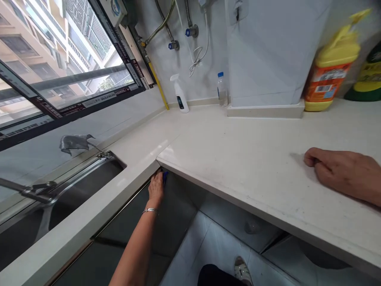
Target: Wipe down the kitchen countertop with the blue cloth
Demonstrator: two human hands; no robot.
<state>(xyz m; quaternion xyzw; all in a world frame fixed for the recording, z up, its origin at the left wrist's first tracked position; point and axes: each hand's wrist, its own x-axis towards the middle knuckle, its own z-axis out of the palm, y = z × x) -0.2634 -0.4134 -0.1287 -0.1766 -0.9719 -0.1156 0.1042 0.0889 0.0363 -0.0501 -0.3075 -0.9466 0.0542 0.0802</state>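
My left hand (156,186), with a bracelet on its wrist, reaches down to the inner corner under the white countertop (244,159). Its fingers press against the top of the dark cabinet front (175,202) and hold something blue (165,177), perhaps a cloth, mostly hidden. Over on the right, my right hand (336,171) rests on the countertop, curled into a loose fist, with nothing visible in it.
A steel sink (89,184) with a faucet (35,191) lies left, below a window. At the back stand a white spray bottle (180,95), a clear bottle (222,90) and a yellow pump jug (330,75). A green-yellow container (369,79) is at far right.
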